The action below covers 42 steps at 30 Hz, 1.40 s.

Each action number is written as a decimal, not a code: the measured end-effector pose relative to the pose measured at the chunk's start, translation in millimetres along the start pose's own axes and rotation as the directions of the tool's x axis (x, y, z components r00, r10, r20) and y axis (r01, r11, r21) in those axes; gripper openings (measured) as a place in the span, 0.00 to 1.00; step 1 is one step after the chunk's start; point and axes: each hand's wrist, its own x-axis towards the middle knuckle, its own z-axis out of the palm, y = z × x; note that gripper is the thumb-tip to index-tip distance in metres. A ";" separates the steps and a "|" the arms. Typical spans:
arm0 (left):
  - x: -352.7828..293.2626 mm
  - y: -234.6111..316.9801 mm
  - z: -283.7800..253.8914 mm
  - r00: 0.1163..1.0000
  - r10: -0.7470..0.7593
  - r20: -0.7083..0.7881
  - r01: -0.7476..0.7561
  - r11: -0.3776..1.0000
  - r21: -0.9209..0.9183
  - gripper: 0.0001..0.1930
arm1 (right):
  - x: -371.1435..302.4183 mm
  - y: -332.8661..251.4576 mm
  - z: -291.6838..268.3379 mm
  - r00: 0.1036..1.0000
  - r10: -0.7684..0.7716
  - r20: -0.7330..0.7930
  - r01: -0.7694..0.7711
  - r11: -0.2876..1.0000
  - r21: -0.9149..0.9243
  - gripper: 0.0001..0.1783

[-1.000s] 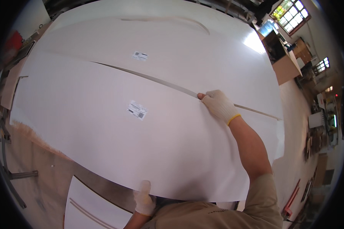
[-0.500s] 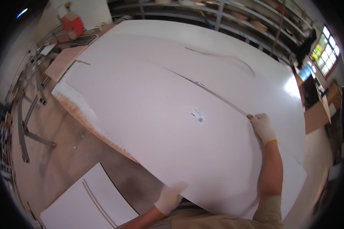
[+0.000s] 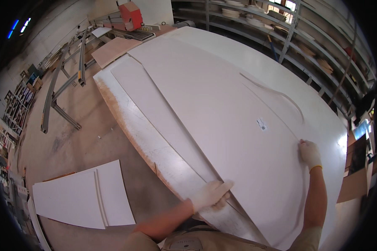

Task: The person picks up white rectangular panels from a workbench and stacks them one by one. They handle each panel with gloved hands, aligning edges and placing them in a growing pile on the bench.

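Observation:
A large pale sheet (image 3: pixel 213 113) with a small printed label (image 3: pixel 261 124) lies over the white-topped table. My left hand (image 3: pixel 211 195), in a white glove, is closed on the sheet's left edge near my body, fingers curled down by the edge. My right hand (image 3: pixel 310 153), gloved too, grips the sheet's right edge with the fingertips pinched together. Beside the left edge lies a narrower pale strip (image 3: pixel 155 121); whether it is separate or a sheet underneath, I cannot tell. Beyond the right edge rests a thin curved offcut (image 3: pixel 280 93).
The worn table edge (image 3: pixel 132 136) runs along the left. White panels (image 3: pixel 75 194) lie low at the lower left. A metal frame (image 3: pixel 63 90) stands on the floor, and a red machine (image 3: pixel 130 16) at the far left. Shelving (image 3: pixel 287 37) lines the back.
The large sheet has shifted right across the table, baring the strip and worn tabletop on its left. My left hand has moved in over the table, and the view has turned left.

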 end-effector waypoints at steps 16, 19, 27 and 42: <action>-62.7 -48.2 -87.5 0.721 0.606 -0.336 -0.235 0.670 0.704 0.19 | -172.8 -109.3 65.3 0.925 -0.296 0.240 0.375 0.815 -0.442 0.45; -56.6 -52.3 -133.0 0.623 0.712 -0.324 -0.220 0.557 0.801 0.19 | -219.7 -130.8 87.2 0.935 -0.317 0.161 0.355 0.853 -0.383 0.46; 9.0 -18.2 -189.9 0.508 0.844 -0.171 -0.107 0.259 0.960 0.15 | -218.4 -115.8 89.8 0.890 -0.450 0.072 0.439 0.804 -0.401 0.40; 141.8 88.1 -110.4 0.886 0.169 -0.433 -0.331 0.883 -0.333 0.17 | -288.5 122.8 27.1 0.605 0.638 -0.476 -0.780 0.594 -0.195 0.31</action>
